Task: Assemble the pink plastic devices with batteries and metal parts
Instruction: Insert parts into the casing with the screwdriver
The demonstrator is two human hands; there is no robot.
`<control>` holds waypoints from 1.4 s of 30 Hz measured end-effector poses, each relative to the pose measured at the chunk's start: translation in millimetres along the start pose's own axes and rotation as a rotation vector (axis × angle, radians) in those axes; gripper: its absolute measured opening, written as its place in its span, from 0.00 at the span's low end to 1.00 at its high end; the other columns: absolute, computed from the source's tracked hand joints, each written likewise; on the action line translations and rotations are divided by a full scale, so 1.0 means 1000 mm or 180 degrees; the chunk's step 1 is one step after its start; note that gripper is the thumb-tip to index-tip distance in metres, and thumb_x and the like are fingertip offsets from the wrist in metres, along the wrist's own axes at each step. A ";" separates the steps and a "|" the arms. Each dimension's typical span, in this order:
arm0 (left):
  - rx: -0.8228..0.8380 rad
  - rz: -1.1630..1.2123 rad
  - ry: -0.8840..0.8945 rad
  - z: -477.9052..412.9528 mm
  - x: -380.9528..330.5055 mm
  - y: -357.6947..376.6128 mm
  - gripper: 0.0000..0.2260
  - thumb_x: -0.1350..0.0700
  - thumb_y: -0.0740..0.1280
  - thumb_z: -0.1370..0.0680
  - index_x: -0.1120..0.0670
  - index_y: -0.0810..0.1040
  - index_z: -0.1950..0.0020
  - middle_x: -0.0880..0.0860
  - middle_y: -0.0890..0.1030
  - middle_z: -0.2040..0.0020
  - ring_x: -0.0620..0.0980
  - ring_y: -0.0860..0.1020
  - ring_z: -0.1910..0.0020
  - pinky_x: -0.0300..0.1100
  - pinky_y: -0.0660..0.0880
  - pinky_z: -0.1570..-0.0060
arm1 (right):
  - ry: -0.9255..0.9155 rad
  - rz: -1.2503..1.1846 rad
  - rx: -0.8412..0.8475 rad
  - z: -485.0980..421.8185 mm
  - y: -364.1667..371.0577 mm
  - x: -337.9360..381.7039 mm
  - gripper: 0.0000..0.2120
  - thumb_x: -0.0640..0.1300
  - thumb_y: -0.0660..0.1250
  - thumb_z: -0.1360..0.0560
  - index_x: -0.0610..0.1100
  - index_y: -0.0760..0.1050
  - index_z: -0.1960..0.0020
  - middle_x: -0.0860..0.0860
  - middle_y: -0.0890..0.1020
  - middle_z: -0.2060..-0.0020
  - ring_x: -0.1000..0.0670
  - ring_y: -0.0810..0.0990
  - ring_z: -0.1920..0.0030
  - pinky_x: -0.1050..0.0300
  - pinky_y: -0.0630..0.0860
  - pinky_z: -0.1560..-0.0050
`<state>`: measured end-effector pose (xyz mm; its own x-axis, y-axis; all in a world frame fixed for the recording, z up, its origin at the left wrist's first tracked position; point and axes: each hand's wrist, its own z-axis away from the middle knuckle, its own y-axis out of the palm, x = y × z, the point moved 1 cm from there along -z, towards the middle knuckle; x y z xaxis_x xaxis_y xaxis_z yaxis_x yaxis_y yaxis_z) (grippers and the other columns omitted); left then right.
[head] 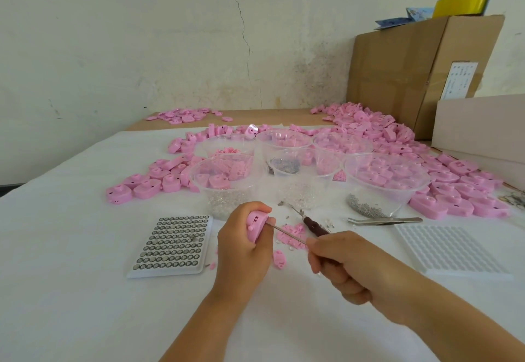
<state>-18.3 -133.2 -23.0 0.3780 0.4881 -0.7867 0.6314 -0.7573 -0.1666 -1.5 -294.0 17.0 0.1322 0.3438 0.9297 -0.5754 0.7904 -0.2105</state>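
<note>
My left hand (244, 251) grips a pink plastic device (255, 226) just above the white table cover, its open side turned right. My right hand (338, 262) holds a thin metal tool (287, 233) whose tip reaches into the device. A white tray of button batteries (173, 243) lies to the left of my left hand. Small pink parts (289, 233) lie scattered between my hands. A dark-handled pick (312, 224) and metal tweezers (386, 220) rest on the cover behind my right hand.
Several clear plastic bowls (383, 188) with pink pieces, metal parts and clear bits stand mid-table. Heaps of pink housings (466, 188) spread left and right of them. An unfilled white tray (451, 251) lies at right. Cardboard boxes (412, 66) stand at the back right.
</note>
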 end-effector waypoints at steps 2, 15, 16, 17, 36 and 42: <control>0.0027 -0.0022 0.0030 0.001 -0.001 0.002 0.16 0.68 0.69 0.27 0.44 0.75 0.56 0.41 0.79 0.57 0.33 0.77 0.55 0.25 0.70 0.56 | 0.0198 -0.0273 0.0249 0.001 -0.004 -0.001 0.17 0.42 0.56 0.23 0.46 0.71 0.70 0.53 0.58 0.78 0.54 0.52 0.79 0.66 0.50 0.79; 0.0346 0.0928 -0.0627 -0.002 -0.001 0.004 0.15 0.54 0.77 0.35 0.51 0.75 0.55 0.41 0.83 0.58 0.42 0.81 0.63 0.32 0.74 0.69 | -0.0870 0.2450 -0.1743 -0.003 -0.022 -0.024 0.17 0.55 0.53 0.21 0.46 0.63 0.64 0.53 0.68 0.76 0.53 0.65 0.74 0.60 0.63 0.70; 0.0372 0.1113 -0.0758 -0.004 -0.002 0.005 0.14 0.51 0.77 0.36 0.53 0.77 0.57 0.44 0.83 0.61 0.44 0.81 0.67 0.32 0.73 0.72 | -0.0905 0.2838 -0.1901 -0.004 -0.022 -0.026 0.16 0.56 0.50 0.21 0.48 0.61 0.63 0.54 0.70 0.72 0.53 0.68 0.70 0.58 0.66 0.68; 0.0380 0.1316 -0.0870 -0.005 -0.002 0.005 0.14 0.48 0.76 0.35 0.55 0.77 0.59 0.47 0.82 0.65 0.45 0.80 0.71 0.33 0.72 0.74 | -0.1029 0.3255 -0.2044 -0.005 -0.020 -0.028 0.15 0.56 0.47 0.20 0.50 0.60 0.62 0.54 0.71 0.68 0.52 0.71 0.66 0.58 0.68 0.64; 0.0211 0.2083 -0.1390 -0.011 -0.005 0.002 0.24 0.44 0.61 0.28 0.55 0.69 0.81 0.51 0.69 0.78 0.46 0.68 0.74 0.37 0.69 0.68 | -0.3753 0.3825 -0.2404 -0.024 0.047 -0.010 0.22 0.56 0.57 0.25 0.45 0.66 0.73 0.52 0.67 0.82 0.51 0.65 0.81 0.62 0.58 0.78; 0.0147 0.2246 -0.1615 -0.010 -0.003 -0.001 0.24 0.48 0.65 0.30 0.55 0.65 0.83 0.50 0.66 0.81 0.46 0.65 0.77 0.35 0.65 0.75 | -0.3824 0.3489 -0.2510 -0.029 0.062 -0.008 0.28 0.53 0.46 0.21 0.45 0.66 0.75 0.52 0.66 0.84 0.51 0.64 0.83 0.62 0.57 0.78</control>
<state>-12.9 -129.1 -14.6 0.3163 -0.3460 -0.8833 0.3311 -0.8323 0.4445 -14.4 -233.0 -12.2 -0.8031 0.5870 -0.1023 0.5344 0.6336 -0.5595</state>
